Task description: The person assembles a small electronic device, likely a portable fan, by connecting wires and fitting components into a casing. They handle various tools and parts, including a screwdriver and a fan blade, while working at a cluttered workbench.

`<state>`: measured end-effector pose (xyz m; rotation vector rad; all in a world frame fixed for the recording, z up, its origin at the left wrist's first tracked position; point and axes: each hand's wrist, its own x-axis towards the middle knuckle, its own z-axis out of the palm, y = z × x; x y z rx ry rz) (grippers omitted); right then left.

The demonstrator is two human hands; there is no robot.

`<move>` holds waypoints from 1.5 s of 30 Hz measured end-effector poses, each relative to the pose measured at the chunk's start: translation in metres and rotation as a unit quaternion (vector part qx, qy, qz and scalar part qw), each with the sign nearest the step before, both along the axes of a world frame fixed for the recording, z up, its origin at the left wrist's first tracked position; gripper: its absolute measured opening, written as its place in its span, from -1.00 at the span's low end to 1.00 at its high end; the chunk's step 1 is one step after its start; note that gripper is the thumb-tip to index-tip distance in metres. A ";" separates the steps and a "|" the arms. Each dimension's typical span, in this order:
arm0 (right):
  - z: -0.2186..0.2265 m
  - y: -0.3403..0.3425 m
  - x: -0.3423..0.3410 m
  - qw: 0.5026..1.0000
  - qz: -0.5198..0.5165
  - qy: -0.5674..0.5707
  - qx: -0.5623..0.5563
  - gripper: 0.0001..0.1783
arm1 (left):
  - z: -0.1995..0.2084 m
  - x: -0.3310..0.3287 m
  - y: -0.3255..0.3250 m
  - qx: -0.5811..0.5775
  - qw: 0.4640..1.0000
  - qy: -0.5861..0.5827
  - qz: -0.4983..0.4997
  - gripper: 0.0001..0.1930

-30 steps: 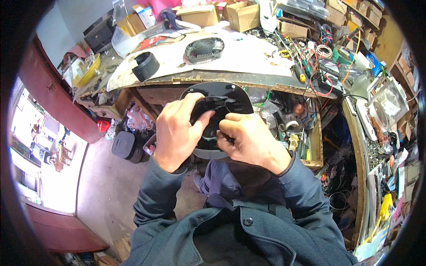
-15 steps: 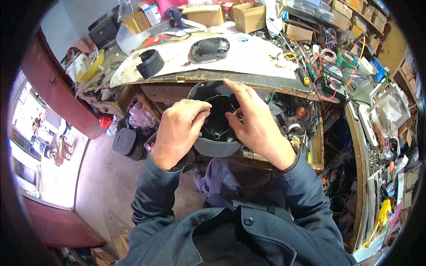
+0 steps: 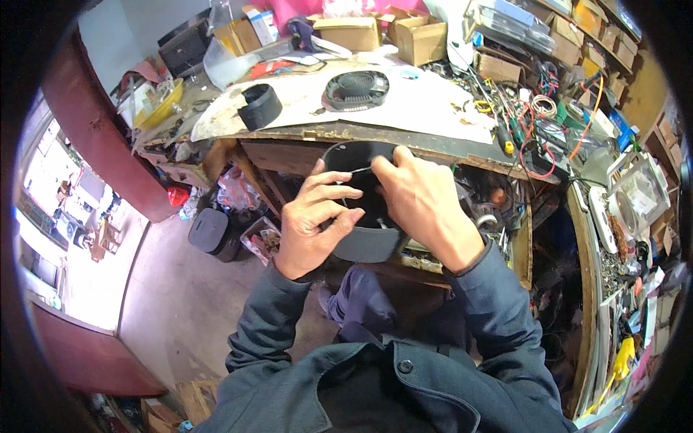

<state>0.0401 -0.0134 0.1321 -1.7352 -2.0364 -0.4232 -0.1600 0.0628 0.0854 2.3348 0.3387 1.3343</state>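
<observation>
A round dark grey housing [image 3: 367,245], open at the top, sits in front of me at the table's front edge. Its inside is black, with thin bright metal parts that my hands partly cover. Over its left side is my left hand [image 3: 307,231], fingers spread and the tips reaching over the opening. My right hand [image 3: 426,206] bends over the right rim. Its fingers are curled together inside the opening near a thin metal rod [image 3: 359,170]; what they pinch is hidden.
On the white-covered table [image 3: 299,119] lie a black curved shell [image 3: 260,107] and an oval black vented cover [image 3: 356,90]. Cardboard boxes [image 3: 349,33] line the back. Cables and tools [image 3: 530,130] crowd the right. A dark bin [image 3: 210,232] stands on the floor at left.
My left hand's fingers have spread from a closer curl. The right hand has turned from outstretched to curled over the opening. The whole view has shifted slightly.
</observation>
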 end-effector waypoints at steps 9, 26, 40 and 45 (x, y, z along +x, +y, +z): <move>0.003 0.003 0.019 0.982 0.162 0.098 -0.004 -0.77 | 0.001 0.007 0.007 -0.033 0.991 -0.124 -0.033 -0.86; -0.057 -0.067 -0.011 0.984 0.058 0.144 0.087 -0.33 | -0.002 -0.047 0.286 0.062 0.867 0.211 0.447 -0.57; -0.071 -0.067 -0.012 0.972 0.046 0.197 0.121 0.08 | 0.105 -0.006 0.040 0.134 0.980 0.119 0.080 -0.76; -0.082 -0.063 -0.012 0.964 0.038 0.217 0.149 0.25 | 0.083 0.005 -0.002 0.106 0.979 0.165 -0.050 -0.74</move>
